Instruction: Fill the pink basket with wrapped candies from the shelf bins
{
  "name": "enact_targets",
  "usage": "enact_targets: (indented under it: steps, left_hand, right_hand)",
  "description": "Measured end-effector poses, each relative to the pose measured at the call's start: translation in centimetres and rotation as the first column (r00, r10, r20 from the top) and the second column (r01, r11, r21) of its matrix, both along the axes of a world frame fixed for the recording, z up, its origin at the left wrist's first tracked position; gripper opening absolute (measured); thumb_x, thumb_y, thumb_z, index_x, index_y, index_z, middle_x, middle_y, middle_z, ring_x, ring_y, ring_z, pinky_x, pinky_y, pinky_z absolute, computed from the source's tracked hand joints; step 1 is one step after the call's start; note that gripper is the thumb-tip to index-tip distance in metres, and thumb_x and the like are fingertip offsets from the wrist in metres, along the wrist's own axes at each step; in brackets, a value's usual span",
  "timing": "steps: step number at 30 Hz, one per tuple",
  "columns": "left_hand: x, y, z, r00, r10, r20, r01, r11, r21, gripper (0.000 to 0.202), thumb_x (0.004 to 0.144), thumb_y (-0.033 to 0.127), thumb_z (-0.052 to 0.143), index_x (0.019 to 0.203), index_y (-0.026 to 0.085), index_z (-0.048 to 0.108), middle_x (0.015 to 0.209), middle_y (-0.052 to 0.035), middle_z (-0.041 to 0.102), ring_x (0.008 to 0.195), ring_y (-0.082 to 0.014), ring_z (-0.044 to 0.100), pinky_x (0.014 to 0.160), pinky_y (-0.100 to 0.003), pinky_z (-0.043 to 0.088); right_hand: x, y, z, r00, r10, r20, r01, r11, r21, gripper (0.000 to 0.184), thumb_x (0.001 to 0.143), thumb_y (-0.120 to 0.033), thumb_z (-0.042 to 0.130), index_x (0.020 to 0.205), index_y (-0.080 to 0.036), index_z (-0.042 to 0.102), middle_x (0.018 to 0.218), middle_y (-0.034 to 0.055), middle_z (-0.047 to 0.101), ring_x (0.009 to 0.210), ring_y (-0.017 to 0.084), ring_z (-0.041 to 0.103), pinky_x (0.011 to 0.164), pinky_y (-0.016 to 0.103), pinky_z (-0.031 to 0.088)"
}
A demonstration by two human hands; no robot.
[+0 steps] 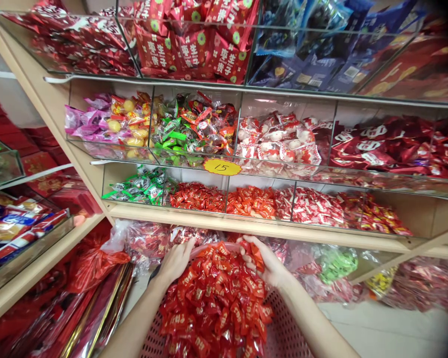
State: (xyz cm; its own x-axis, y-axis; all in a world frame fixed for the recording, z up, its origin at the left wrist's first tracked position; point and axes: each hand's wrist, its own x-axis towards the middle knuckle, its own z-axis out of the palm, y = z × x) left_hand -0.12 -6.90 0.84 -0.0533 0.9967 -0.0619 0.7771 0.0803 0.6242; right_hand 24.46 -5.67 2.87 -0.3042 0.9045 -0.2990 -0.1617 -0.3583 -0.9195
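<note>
A pink perforated plastic basket is in front of me, heaped with red-wrapped candies. My left hand is closed on the far left part of the basket's rim; its fingertips are partly hidden. At the far right side, my right hand curls its fingers around a few red-wrapped candies, just above the heap. Straight ahead, the lowest clear shelf bin contains similar orange-red candies.
Wooden shelves with clear-fronted bins of sweets rise ahead. A yellow price tag reads 15. Beneath them, plastic bags of candies lie by the floor. A side shelf with packaged snacks stands at left, above a red bag.
</note>
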Motion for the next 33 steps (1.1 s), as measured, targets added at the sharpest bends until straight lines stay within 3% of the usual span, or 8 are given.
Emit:
enact_targets:
  steps: [2,5,7,9,12,19,28,33]
  left_hand:
    - [0.0,0.0,-0.1,1.000,0.000,0.003,0.000,1.000,0.002,0.057,0.084,0.053,0.019,0.083,0.020,0.065,0.079,-0.0072,0.068,0.083,-0.0213,0.060,0.075,-0.028,0.039]
    - [-0.1,0.1,-0.2,1.000,0.000,0.008,0.000,1.000,0.022,0.057,0.083,0.053,0.019,0.084,0.020,0.066,0.082,-0.0072,0.068,0.084,-0.0211,0.060,0.075,-0.029,0.039]
    - [-0.2,0.1,-0.3,1.000,-0.001,0.011,0.001,0.999,0.032,0.058,0.083,0.053,0.019,0.084,0.020,0.066,0.083,-0.0076,0.068,0.085,-0.0210,0.060,0.076,-0.029,0.039]
    - [-0.2,0.1,-0.4,1.000,-0.003,0.011,0.003,1.000,0.031,0.058,0.083,0.053,0.019,0.083,0.019,0.066,0.082,-0.0079,0.068,0.085,-0.0208,0.060,0.076,-0.028,0.039]
    - [-0.2,0.0,-0.4,1.000,-0.008,0.001,0.008,1.000,0.024,0.059,0.083,0.054,0.018,0.084,0.019,0.066,0.081,-0.0072,0.068,0.083,-0.0206,0.060,0.075,-0.028,0.040]
    - [0.1,0.0,-0.3,0.999,0.014,-0.048,-0.015,1.000,-0.027,0.061,0.082,0.055,0.017,0.083,0.020,0.066,0.083,-0.0082,0.068,0.083,-0.0215,0.060,0.072,-0.028,0.039]
    - [0.0,-0.3,-0.1,0.999,0.014,-0.046,-0.015,0.999,-0.031,0.056,0.084,0.052,0.019,0.084,0.021,0.065,0.084,-0.0068,0.068,0.086,-0.0204,0.060,0.074,-0.026,0.039]
    - [0.1,-0.3,-0.1,0.999,0.009,-0.049,-0.010,1.000,-0.028,0.057,0.084,0.052,0.018,0.080,0.020,0.065,0.082,-0.0071,0.068,0.083,-0.0209,0.060,0.073,-0.027,0.039]
  right_hand:
    - [-0.1,0.3,-0.7,0.998,-0.066,-0.012,0.065,0.997,-0.043,0.026,0.072,-0.043,0.049,0.079,-0.019,0.055,0.060,-0.0024,0.055,0.040,0.007,0.040,0.035,0.018,0.023]
    - [-0.8,0.1,-1.6,0.938,-0.219,0.270,0.156,0.959,0.235,0.023,0.073,-0.039,0.048,0.071,-0.018,0.055,0.064,0.0000,0.059,0.052,0.010,0.050,0.047,0.020,0.035]
    - [-1.4,-0.4,-1.9,0.801,-0.340,0.493,0.063,0.866,0.496,0.022,0.076,-0.037,0.045,0.071,-0.018,0.055,0.066,0.0011,0.060,0.061,0.013,0.054,0.058,0.023,0.037]
    - [-1.7,-0.8,-1.9,0.634,-0.419,0.650,-0.109,0.784,0.611,0.023,0.079,-0.036,0.040,0.075,-0.019,0.055,0.062,0.0007,0.059,0.060,0.015,0.054,0.059,0.024,0.035]
    - [-1.9,-0.9,-1.4,0.470,-0.474,0.745,-0.256,0.734,0.629,0.025,0.083,-0.035,0.034,0.080,-0.020,0.053,0.064,0.0016,0.060,0.061,0.016,0.056,0.057,0.023,0.032]
    - [-2.7,1.1,-0.6,0.265,-0.542,0.797,-0.371,0.705,0.604,0.027,0.086,-0.036,0.029,0.082,-0.019,0.050,0.076,0.0041,0.062,0.067,0.016,0.057,0.056,0.024,0.029]
    - [-3.4,1.2,-1.9,0.259,-0.466,0.846,-0.423,0.733,0.533,0.029,0.087,-0.036,0.028,0.086,-0.019,0.051,0.082,0.0059,0.062,0.071,0.016,0.057,0.059,0.024,0.031]
    - [-2.2,1.9,-1.9,0.411,-0.439,0.799,-0.316,0.753,0.577,0.029,0.086,-0.038,0.031,0.086,-0.018,0.053,0.081,0.0058,0.062,0.073,0.016,0.057,0.064,0.024,0.034]
